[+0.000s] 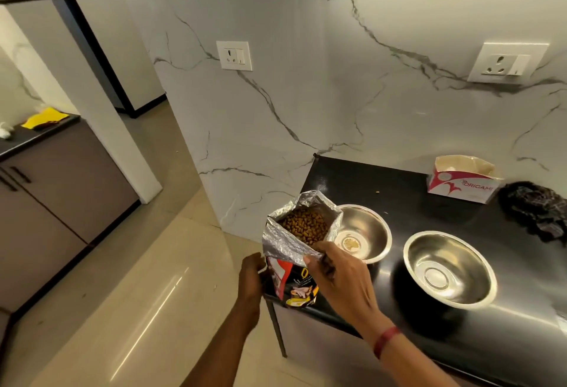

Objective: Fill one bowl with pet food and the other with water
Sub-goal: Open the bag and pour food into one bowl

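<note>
I have a glossy black countertop [399, 202] running away to the right of the grip. It is set into a corner of white marble-look wall [306, 95] with grey veins. Two white switch sockets [234, 56] are set in that wall, one above the grip and the other far up to the right. Left of and below the grip lies a beige tiled floor [138, 279]. Across it, well to the left, stands a brown cabinet [61, 196] with a dark top that carries a yellow cloth [46, 118].

Both hands are on the pet food bag [288, 282], which stands upright at the counter's front left corner. I cannot tell whether its base rests on the edge. The left hand [252, 276] wraps its fingers around the bag's left side. The right hand [340, 279], with a red band [386, 340] at the wrist, pinches the foil lip on the near right of the mouth. The mouth gapes open and brown kibble [305, 225] shows inside.

Just right of the grip, partly hidden behind the bag's foil top, sits the first steel bowl [368, 221]. It has a pale round patch at its base that may be a reflection. The second steel bowl [460, 251] sits further right and a little nearer me, apart from the first, and I see nothing in it. Beyond both, by the back wall, sits an open Origami tissue box [463, 184], with a crumpled black bundle [534, 211] just to its right. One small stray crumb [377, 192] lies on the counter behind the first bowl.
</note>
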